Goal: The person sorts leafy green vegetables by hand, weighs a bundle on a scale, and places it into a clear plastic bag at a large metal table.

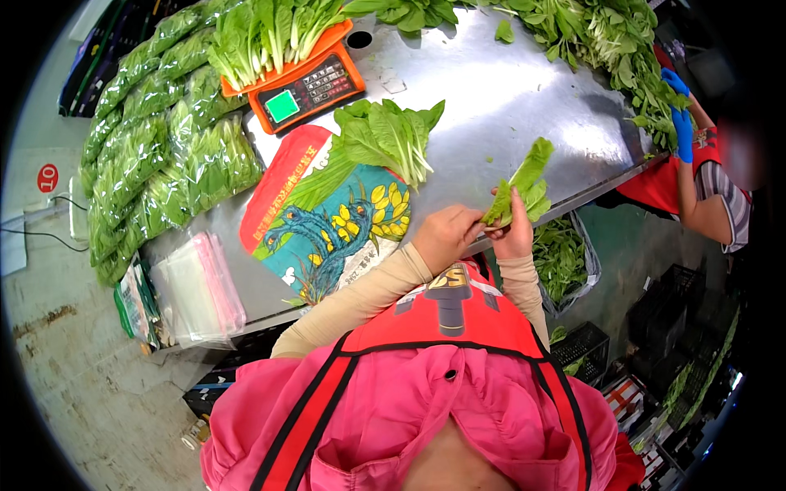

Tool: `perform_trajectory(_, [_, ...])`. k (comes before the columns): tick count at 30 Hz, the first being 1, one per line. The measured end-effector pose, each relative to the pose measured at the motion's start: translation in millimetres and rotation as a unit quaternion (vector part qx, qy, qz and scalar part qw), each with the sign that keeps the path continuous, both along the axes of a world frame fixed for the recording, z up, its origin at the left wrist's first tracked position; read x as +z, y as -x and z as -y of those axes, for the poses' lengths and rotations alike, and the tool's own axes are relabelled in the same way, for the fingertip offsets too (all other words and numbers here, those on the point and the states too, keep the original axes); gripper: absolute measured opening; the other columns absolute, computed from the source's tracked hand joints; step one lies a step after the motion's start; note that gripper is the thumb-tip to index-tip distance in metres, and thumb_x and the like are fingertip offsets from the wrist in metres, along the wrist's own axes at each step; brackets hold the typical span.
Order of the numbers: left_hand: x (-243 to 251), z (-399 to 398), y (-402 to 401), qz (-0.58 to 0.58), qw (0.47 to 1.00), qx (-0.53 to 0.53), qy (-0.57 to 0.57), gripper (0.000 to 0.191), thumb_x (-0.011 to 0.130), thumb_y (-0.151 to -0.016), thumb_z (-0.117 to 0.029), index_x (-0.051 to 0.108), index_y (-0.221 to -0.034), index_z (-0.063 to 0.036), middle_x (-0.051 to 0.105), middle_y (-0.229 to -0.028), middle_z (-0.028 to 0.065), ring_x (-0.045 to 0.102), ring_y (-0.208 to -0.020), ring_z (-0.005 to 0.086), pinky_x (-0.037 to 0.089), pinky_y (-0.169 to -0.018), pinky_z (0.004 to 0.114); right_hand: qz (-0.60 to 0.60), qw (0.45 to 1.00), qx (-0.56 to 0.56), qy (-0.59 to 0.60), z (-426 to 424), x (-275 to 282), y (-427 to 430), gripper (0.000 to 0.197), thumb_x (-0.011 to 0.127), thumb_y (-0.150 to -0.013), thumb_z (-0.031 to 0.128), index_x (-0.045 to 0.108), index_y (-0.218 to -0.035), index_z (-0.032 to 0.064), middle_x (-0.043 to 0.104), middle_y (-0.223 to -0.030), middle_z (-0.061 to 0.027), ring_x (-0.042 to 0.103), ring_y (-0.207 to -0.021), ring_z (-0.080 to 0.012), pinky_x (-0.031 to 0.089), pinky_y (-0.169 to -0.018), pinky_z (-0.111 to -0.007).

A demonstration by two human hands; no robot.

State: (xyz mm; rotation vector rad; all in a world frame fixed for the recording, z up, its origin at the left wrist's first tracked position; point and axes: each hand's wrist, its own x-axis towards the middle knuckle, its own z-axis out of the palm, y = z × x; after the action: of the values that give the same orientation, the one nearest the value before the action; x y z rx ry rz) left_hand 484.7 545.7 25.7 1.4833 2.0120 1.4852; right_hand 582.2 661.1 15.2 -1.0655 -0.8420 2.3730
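Observation:
My right hand (514, 233) grips a small leafy green plant (527, 175) upright by its base, over the table's near edge. My left hand (448, 236) has its fingertips bent together at the base of the same plant; whether they pinch it cannot be told. Left of my hands, a printed plastic sack (344, 227) lies flat on the metal table (466, 116), with a loose bunch of leafy greens (387, 135) on its upper end. Beyond it stands an orange digital scale (307, 89) with more greens (270, 40) on its tray.
Bagged greens (172, 147) are stacked at the left, above clear plastic bags (199, 291). Loose greens (614, 49) lie along the far right edge, where a co-worker's blue-gloved hands (683, 129) touch them. A lined container of greens (562, 258) and black crates (580, 353) stand below the table.

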Motion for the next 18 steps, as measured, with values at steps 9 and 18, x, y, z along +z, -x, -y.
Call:
perform_trajectory(9, [-4.0, 3.8, -1.7, -0.051, 0.997, -0.049, -0.023, 0.017, 0.064, -0.072, -0.006, 0.056, -0.088, -0.0045, 0.057, -0.072, 0.0103, 0.057, -0.064, 0.0278, 0.046, -0.056, 0.035, 0.054, 0.994, -0.044, -0.089, -2.0, -0.4, -8.7, 0.029, 0.046, -0.09, 0.031, 0.053, -0.101, 0.0052, 0.043, -0.053, 0.0019, 0.03, -0.038, -0.0057, 0.024, -0.037, -0.021])
perform_trajectory(18, [13.8, -9.8, 2.2, -0.188, 0.97, -0.086, -0.129, 0.026, 0.062, -0.063, -0.009, 0.057, -0.089, -0.0059, 0.058, -0.091, 0.0062, 0.057, -0.08, 0.0238, 0.047, -0.069, 0.034, 0.012, 0.989, -0.126, 0.071, 5.6, -18.9, -14.0, 0.022, 0.051, -0.088, 0.025, 0.055, -0.1, 0.0069, 0.05, -0.069, -0.0001, 0.049, -0.058, -0.0094, 0.039, -0.049, -0.024])
